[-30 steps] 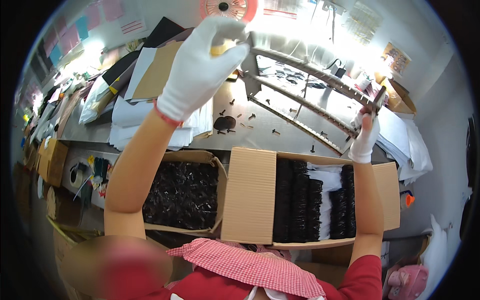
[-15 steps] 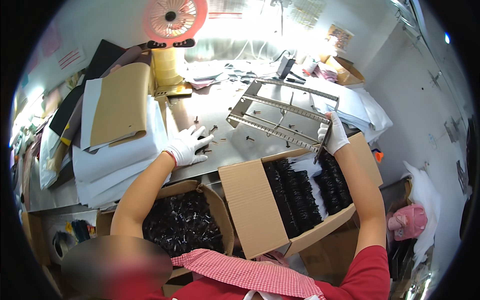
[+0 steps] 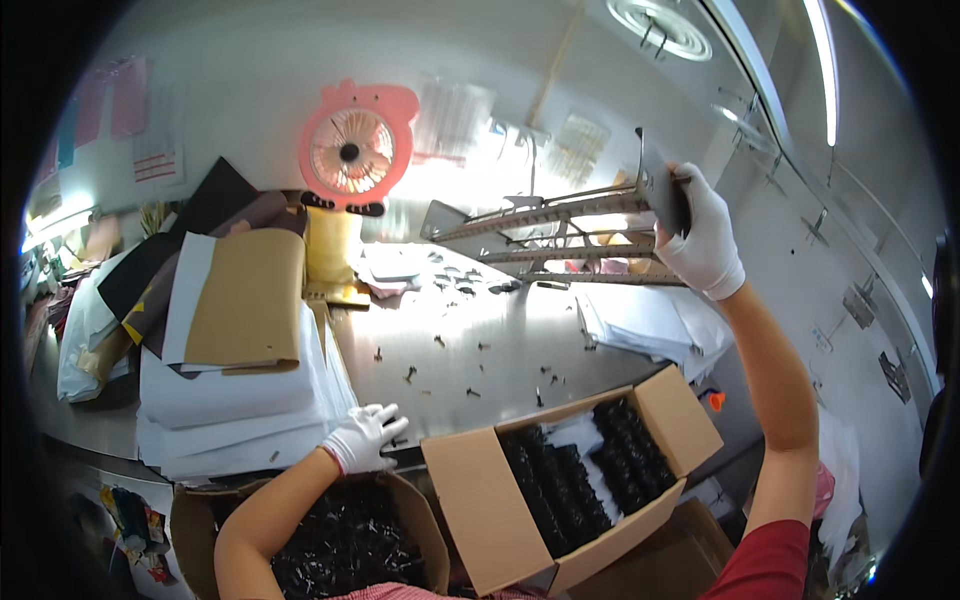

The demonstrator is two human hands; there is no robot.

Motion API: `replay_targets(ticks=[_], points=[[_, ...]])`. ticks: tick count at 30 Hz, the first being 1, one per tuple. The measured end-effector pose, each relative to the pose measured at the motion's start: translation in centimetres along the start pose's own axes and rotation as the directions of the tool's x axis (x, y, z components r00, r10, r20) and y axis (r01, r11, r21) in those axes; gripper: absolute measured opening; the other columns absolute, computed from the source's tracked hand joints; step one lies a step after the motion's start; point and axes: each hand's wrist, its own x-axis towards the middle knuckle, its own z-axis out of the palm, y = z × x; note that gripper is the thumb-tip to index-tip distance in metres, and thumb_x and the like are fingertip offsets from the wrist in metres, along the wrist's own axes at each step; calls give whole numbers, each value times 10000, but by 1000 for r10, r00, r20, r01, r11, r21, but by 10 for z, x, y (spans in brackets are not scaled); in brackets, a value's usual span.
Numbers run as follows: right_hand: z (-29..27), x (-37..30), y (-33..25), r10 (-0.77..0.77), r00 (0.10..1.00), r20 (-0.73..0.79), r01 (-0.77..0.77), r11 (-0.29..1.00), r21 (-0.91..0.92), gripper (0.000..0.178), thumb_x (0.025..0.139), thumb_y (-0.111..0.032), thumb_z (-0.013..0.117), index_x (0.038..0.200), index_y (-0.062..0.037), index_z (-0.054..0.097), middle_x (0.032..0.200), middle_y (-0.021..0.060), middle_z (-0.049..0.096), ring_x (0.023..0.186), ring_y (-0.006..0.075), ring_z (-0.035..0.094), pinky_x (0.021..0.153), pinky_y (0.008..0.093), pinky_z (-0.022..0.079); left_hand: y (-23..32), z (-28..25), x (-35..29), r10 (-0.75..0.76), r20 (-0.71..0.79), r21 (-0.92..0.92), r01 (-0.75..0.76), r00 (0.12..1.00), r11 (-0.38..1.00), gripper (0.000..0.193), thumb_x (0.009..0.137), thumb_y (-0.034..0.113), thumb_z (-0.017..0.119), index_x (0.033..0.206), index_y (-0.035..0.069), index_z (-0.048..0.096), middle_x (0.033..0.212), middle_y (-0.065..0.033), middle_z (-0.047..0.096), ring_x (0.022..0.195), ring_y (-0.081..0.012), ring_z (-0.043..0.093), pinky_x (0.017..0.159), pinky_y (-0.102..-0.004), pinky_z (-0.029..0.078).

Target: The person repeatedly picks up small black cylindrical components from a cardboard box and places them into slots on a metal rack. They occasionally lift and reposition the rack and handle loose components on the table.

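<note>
My right hand [image 3: 705, 238], in a white glove, grips one end plate of a metal rack [image 3: 590, 208] with notched rails. It holds the rack up above the far right of the steel table [image 3: 455, 325], tilted, with its other end pointing left. My left hand [image 3: 362, 438], also gloved, lies at the table's front edge with its fingers apart. Several small dark screw-like pieces [image 3: 411, 374] are scattered over the tabletop beyond that hand. Beneath my left forearm stands a box of loose black pieces [image 3: 345, 545].
An open cardboard box [image 3: 485, 510] with rows of black parts sits at the front right. Stacked papers and folders [image 3: 240, 300] fill the left side. A pink fan [image 3: 350, 150] stands at the back, and white sheets [image 3: 640, 318] lie at the right.
My right hand has lifted the rack up and away to the right, turning it. My left hand has drawn back toward the table's front edge. The view has tipped upward.
</note>
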Motion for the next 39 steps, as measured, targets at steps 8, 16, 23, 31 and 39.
replay_targets(ticks=[8,16,23,31,39], points=[[-39,138,2,-242,925,-293,186,961,-206,490,809,-88,621,1279,-5,510,1042,245,647,957,392,654,871,407,522,13,-4,-18,46,-190,187,-9,981,982,390,840,425,686,1126,163,645,1017,-54,628,889,-244,651,686,-388,557],[-58,234,-63,-628,712,-314,563,778,-279,434,891,-85,520,1318,-33,462,1009,166,626,908,321,627,832,369,504,12,31,-16,121,-363,275,-17,924,961,146,838,298,635,789,161,617,773,-34,572,699,-207,603,519,-348,472],[-4,301,-190,-407,765,-500,265,906,-331,400,903,-347,661,1030,21,573,897,294,663,834,467,656,734,528,512,14,56,-25,-592,-652,-555,233,474,798,252,1003,302,541,918,66,573,801,-71,635,804,-227,671,626,-429,536],[33,335,-206,-450,746,-491,275,879,-389,424,830,-344,741,1001,9,580,877,268,662,833,459,660,739,522,526,62,-7,-95,-335,428,-313,-210,840,-926,315,1036,399,505,945,112,600,1002,-83,648,944,-262,668,809,-526,573],[124,196,-208,-736,595,-324,640,677,-363,854,735,-282,822,1424,-18,391,1405,180,477,1247,383,506,1037,513,407,70,-41,-119,-616,470,-702,-155,632,-695,603,1006,662,362,866,118,583,917,-54,649,782,-176,638,599,-265,480]])
